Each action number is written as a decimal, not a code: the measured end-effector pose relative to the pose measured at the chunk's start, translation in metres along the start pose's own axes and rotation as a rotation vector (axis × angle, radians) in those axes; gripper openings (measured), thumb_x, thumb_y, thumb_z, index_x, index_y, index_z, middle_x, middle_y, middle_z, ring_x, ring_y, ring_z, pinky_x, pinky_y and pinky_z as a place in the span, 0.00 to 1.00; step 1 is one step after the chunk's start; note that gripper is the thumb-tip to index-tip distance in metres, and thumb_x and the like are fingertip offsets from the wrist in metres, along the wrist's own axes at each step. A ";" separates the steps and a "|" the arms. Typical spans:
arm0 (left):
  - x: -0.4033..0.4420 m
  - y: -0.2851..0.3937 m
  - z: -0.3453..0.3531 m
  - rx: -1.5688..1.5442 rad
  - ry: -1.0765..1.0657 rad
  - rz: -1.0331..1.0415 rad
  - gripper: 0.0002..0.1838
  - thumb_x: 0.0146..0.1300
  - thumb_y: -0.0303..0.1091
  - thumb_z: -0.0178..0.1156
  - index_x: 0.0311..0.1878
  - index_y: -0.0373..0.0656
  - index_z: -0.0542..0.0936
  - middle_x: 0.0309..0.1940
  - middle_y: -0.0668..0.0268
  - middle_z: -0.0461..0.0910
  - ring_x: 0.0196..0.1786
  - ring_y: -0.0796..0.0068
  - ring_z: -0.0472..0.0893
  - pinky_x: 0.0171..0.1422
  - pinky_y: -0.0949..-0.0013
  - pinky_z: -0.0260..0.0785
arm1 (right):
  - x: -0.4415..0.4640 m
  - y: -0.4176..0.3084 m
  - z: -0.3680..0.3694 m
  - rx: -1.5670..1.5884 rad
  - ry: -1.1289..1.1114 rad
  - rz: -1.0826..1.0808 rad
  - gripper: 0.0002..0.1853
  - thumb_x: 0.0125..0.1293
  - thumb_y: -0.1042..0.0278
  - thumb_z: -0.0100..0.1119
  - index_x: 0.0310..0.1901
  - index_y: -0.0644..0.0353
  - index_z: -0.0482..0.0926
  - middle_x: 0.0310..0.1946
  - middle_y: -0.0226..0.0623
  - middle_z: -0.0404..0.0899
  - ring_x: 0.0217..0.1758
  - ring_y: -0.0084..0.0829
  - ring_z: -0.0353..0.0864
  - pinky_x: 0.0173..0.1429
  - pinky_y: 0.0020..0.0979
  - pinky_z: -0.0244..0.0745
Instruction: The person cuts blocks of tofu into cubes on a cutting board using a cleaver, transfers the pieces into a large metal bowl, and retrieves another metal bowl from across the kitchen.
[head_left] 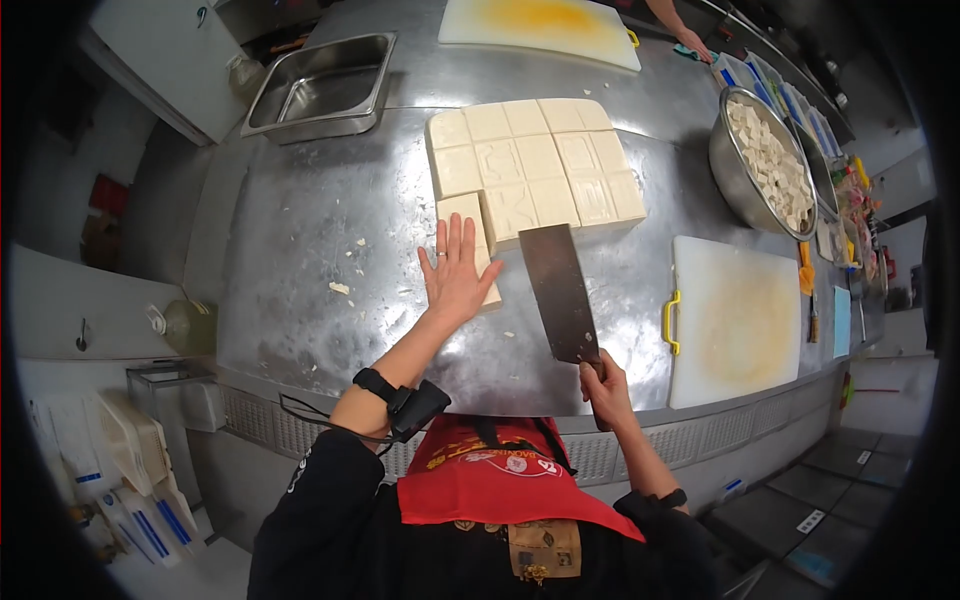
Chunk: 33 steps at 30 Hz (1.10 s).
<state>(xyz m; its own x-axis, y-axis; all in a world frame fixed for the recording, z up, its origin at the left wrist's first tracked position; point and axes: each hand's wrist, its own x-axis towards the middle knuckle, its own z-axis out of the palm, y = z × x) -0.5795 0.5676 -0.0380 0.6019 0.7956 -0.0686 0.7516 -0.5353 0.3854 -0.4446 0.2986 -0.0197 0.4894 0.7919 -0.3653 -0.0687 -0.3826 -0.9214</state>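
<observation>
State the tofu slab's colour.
The tofu slab is creamy off-white; the head view shows it best.

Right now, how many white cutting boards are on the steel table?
2: a far board beyond the tofu slab, and a near board to the right of the cleaver. Others could lie out of frame.
</observation>
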 end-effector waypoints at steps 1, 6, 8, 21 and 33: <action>0.000 -0.001 0.001 -0.001 0.001 -0.002 0.43 0.67 0.57 0.47 0.76 0.44 0.44 0.77 0.59 0.36 0.79 0.58 0.33 0.74 0.35 0.29 | 0.000 -0.005 0.004 -0.028 -0.001 -0.001 0.10 0.69 0.71 0.52 0.49 0.61 0.75 0.19 0.24 0.69 0.19 0.14 0.65 0.23 0.21 0.61; 0.001 0.000 0.002 0.021 0.013 -0.010 0.39 0.68 0.50 0.47 0.76 0.45 0.45 0.77 0.59 0.37 0.79 0.58 0.34 0.74 0.36 0.31 | 0.004 -0.019 0.028 -0.187 0.027 -0.078 0.14 0.68 0.71 0.52 0.54 0.62 0.74 0.19 0.29 0.66 0.23 0.17 0.63 0.28 0.24 0.62; 0.000 0.000 0.005 0.018 0.016 -0.007 0.39 0.68 0.48 0.47 0.76 0.44 0.45 0.77 0.59 0.37 0.79 0.57 0.35 0.74 0.36 0.31 | 0.003 -0.022 0.033 -0.199 0.038 -0.083 0.14 0.68 0.71 0.52 0.54 0.61 0.74 0.20 0.31 0.66 0.23 0.18 0.64 0.28 0.25 0.63; 0.000 -0.002 0.007 -0.024 0.070 0.029 0.38 0.68 0.47 0.47 0.75 0.42 0.47 0.77 0.57 0.38 0.79 0.55 0.35 0.74 0.35 0.31 | 0.020 -0.056 0.069 -0.386 0.092 -0.221 0.15 0.69 0.70 0.52 0.55 0.62 0.70 0.20 0.41 0.69 0.21 0.30 0.69 0.29 0.31 0.67; 0.000 0.001 0.002 -0.030 0.037 0.030 0.38 0.68 0.46 0.47 0.75 0.41 0.45 0.77 0.55 0.37 0.78 0.53 0.35 0.74 0.35 0.30 | 0.043 -0.054 0.098 -0.518 0.120 -0.192 0.19 0.68 0.66 0.50 0.58 0.63 0.67 0.31 0.56 0.79 0.36 0.58 0.79 0.41 0.51 0.72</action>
<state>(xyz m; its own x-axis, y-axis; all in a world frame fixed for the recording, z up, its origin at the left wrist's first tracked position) -0.5781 0.5667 -0.0395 0.6134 0.7895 -0.0232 0.7245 -0.5507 0.4145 -0.5049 0.4002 0.0011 0.5486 0.8222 -0.1519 0.4520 -0.4445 -0.7733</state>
